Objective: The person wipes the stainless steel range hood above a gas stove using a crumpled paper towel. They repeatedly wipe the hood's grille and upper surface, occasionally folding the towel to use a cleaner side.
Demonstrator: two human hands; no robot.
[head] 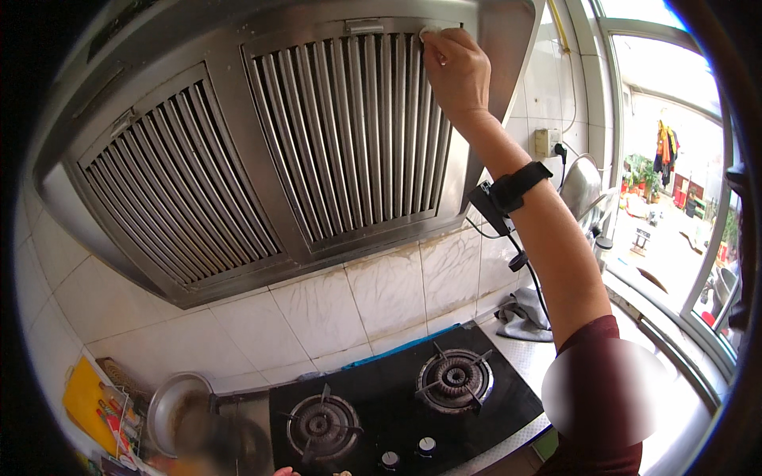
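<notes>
My right hand is raised to the upper right corner of a range hood's slatted metal filter. Its fingers are closed on a small whitish wad, perhaps cloth or paper, pressed against the filter's top edge. A black strap with a small device is around the right forearm. Of my left hand, only fingertips show at the bottom edge, near the black gas stove; a small pale thing lies beside them, and what the hand holds is hidden.
A second filter sits at the hood's left. Below left stand a metal pan and a yellow board. A grey cloth lies right of the stove. A metal lid and a socket with plug are beside the window.
</notes>
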